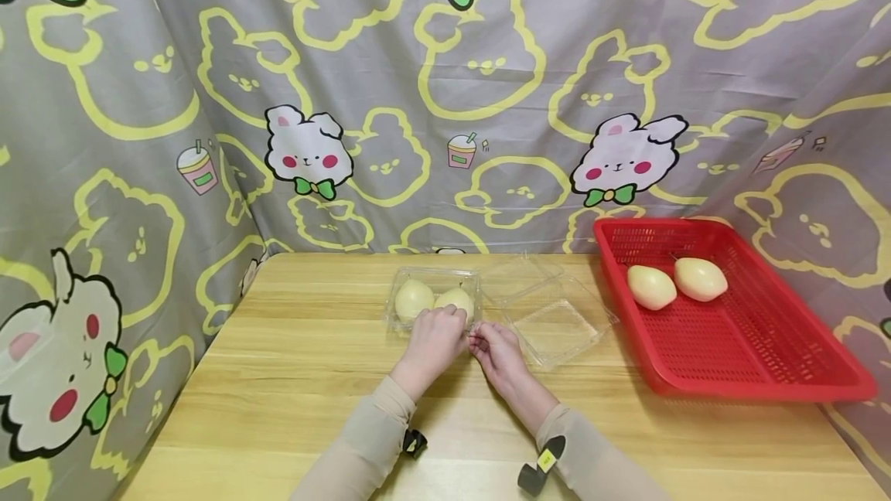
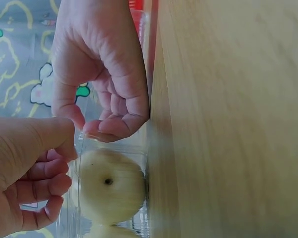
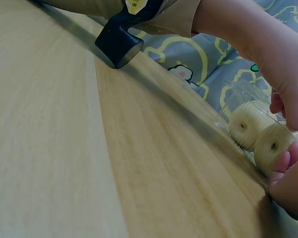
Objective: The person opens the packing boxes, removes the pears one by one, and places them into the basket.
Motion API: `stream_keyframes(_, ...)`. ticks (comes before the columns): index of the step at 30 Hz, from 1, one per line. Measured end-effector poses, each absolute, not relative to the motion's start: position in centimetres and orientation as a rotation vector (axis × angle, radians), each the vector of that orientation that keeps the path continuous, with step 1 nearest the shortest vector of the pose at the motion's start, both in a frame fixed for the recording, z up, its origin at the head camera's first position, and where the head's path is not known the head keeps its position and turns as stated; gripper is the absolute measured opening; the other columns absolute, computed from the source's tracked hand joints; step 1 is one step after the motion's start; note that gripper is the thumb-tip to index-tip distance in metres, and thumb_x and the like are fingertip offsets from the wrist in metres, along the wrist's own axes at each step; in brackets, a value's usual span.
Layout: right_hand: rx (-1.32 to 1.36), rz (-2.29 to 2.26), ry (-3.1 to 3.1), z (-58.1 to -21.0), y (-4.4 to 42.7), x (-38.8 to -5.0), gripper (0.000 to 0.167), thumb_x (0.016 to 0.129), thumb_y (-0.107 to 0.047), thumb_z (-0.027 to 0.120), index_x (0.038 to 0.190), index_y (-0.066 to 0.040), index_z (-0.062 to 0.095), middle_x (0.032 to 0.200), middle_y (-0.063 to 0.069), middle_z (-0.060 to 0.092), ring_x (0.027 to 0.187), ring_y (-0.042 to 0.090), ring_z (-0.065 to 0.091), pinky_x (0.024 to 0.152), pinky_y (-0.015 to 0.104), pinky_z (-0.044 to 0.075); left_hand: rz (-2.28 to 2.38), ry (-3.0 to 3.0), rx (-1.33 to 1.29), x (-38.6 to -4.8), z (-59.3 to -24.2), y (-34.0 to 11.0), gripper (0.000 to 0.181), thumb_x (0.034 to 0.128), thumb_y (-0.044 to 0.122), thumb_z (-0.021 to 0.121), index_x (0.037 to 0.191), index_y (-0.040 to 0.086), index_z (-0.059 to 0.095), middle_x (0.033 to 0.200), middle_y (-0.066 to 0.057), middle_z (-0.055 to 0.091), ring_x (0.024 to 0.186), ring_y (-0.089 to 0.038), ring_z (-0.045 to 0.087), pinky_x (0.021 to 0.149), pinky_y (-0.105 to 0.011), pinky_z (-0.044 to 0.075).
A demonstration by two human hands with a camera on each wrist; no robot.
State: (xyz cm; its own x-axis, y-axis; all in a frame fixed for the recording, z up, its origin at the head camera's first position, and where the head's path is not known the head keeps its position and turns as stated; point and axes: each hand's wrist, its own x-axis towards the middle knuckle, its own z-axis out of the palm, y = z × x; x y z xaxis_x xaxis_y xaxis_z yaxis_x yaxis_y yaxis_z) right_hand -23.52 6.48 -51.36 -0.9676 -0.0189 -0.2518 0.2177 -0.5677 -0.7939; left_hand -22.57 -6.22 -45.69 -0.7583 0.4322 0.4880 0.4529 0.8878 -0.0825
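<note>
A clear plastic clamshell box (image 1: 431, 272) with two pale yellow pears (image 1: 414, 298) inside stands near the back of the table. My left hand (image 1: 435, 342) reaches over its front right part, thumb and forefinger pinching the rim, as the left wrist view shows; the other fingers curl loosely. At the right front corner my right hand (image 1: 500, 354) pinches the box's edge between thumb and fingertips. In the left wrist view the right hand (image 2: 102, 74) is just beyond the nearer pear (image 2: 114, 193). The fingertips partly hide the exact contact.
A second clear clamshell (image 1: 557, 327) lies open right of the filled box. Farther right, a red plastic basket (image 1: 752, 377) holds two more pears (image 1: 699, 279) at its far end. A patterned curtain (image 1: 390, 60) encloses the wooden table (image 1: 278, 377) behind and at the sides.
</note>
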Motion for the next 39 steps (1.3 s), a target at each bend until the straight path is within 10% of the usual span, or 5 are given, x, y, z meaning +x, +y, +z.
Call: stream_keyframes(39, 0.291, -2.622, 1.414, -51.4, 6.4, -23.3, 0.018, 0.088, 0.004, 0.047, 0.079, -0.01, 0.051, 0.066, -0.005, 0.057, 0.061, 0.006, 0.057, 0.062, 0.02, 0.051, -0.342, -2.528, -0.644, -23.3, -41.5, -7.8, 0.014, 0.0729, 0.012, 0.072, 0.073, 0.015, 0.059, 0.065, 0.005, 0.055, 0.052, -0.01, 0.048, 0.047, -0.024, 0.038)
